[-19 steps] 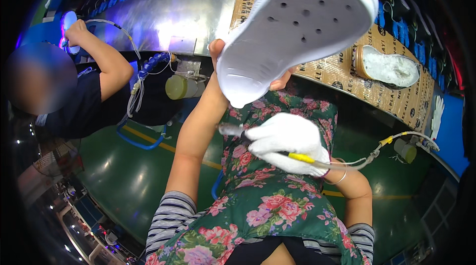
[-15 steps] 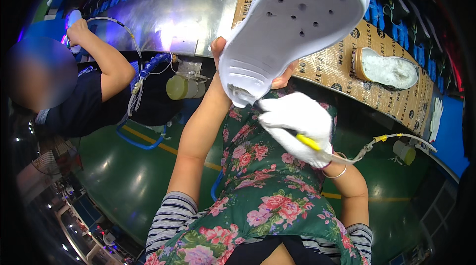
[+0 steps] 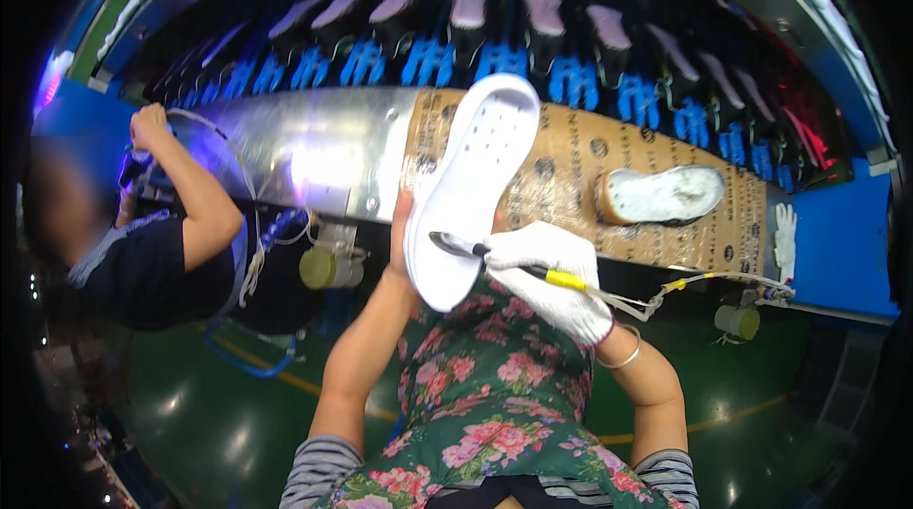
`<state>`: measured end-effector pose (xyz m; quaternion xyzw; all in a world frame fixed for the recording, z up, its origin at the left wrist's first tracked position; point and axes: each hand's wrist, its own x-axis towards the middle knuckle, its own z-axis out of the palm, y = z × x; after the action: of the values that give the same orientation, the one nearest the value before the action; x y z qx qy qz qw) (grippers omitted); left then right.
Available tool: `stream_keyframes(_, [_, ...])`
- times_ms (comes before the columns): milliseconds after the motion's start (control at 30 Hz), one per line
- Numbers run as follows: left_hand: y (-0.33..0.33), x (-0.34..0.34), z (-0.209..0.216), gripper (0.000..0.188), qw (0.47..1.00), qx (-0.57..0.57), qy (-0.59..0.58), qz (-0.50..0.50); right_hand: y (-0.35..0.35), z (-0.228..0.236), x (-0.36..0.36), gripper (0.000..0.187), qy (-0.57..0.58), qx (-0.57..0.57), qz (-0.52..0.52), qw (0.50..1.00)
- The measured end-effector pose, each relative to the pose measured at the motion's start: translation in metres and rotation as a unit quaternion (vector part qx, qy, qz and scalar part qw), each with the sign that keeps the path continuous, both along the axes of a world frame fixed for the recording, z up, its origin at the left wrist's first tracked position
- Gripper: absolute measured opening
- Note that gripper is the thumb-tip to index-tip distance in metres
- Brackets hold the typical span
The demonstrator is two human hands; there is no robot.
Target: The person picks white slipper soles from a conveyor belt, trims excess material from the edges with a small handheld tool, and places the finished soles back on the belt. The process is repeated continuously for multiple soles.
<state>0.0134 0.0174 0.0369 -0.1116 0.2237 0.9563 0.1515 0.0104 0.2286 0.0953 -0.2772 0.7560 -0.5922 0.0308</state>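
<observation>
My bare left hand (image 3: 400, 231) grips a white shoe sole (image 3: 466, 181) by its edges, partly hidden behind it. The sole tilts up over the front of the workbench, its wide end, dotted with small holes, pointing away from me. In a white knitted glove, my right hand (image 3: 547, 276) is closed around a dark-handled brush (image 3: 456, 244) with yellow tape and a thin tube. The brush's bristles rest on the inner surface of the sole's near part. To the right, a second shoe piece (image 3: 666, 195) with a whitish, smeared inside lies on the bench.
Brown printed cardboard (image 3: 561, 162) covers part of the metal bench (image 3: 276, 157). Behind it runs a rack with blue holders (image 3: 428, 62) and pinkish soles (image 3: 471, 7). A white glove (image 3: 785, 241) lies at right. A co-worker's arm (image 3: 204, 171) is at left; yellowish pots (image 3: 328, 266) hang below the bench.
The view has tipped up toward the rack. The sole looks smaller and farther from me. The brush has moved from the sole's near tip to farther up its inner surface.
</observation>
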Motion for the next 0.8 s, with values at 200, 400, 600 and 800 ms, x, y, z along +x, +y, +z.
stream_keyframes(200, [0.013,0.026,-0.015,0.101,0.982,0.135,0.056,-0.116,0.015,0.015,-0.064,0.022,0.306,0.057,-0.109,0.944])
stream_keyframes(400, [-0.010,0.004,0.004,0.104,0.983,-0.021,0.177,-0.049,0.031,0.027,-0.011,0.015,0.072,-0.090,0.117,0.987])
stream_keyframes(600, [0.002,-0.054,0.123,0.123,0.898,0.135,0.367,-0.200,0.089,0.006,0.013,0.015,-0.122,-0.319,-0.134,0.930])
stream_keyframes(800, [0.090,-0.191,0.263,0.094,0.922,0.181,0.323,-0.111,0.075,-0.024,0.023,0.018,-0.229,-0.223,-0.148,0.936])
